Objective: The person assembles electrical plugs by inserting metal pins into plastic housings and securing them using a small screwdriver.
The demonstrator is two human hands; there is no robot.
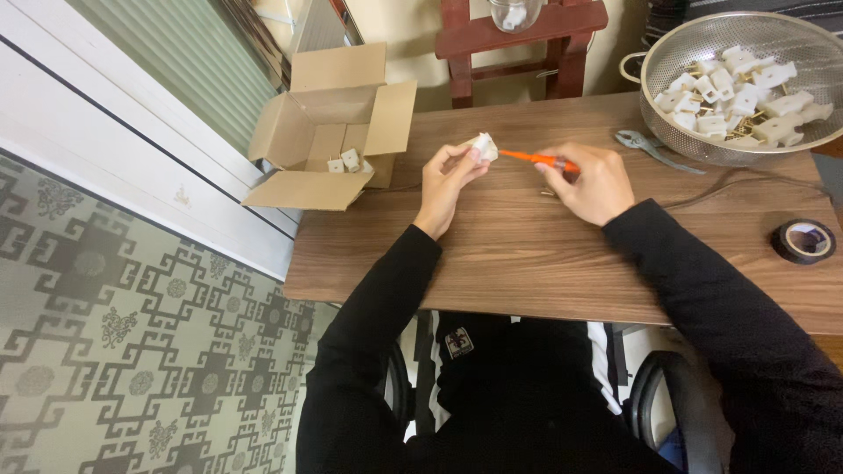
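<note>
My left hand (448, 180) holds a small white plug (484, 146) up above the wooden table (527, 254). My right hand (593, 180) grips an orange-handled screwdriver (537, 159), whose tip points left into the plug. Both hands hover over the middle of the table, a short way apart.
A metal colander (667, 61) full of several white plugs stands at the back right. Pliers (645, 145) lie beside it, and a roll of black tape (803, 241) sits at the right edge. An open cardboard box (329, 123) with a few plugs rests at the table's left end. A red wooden chair (518, 39) stands behind.
</note>
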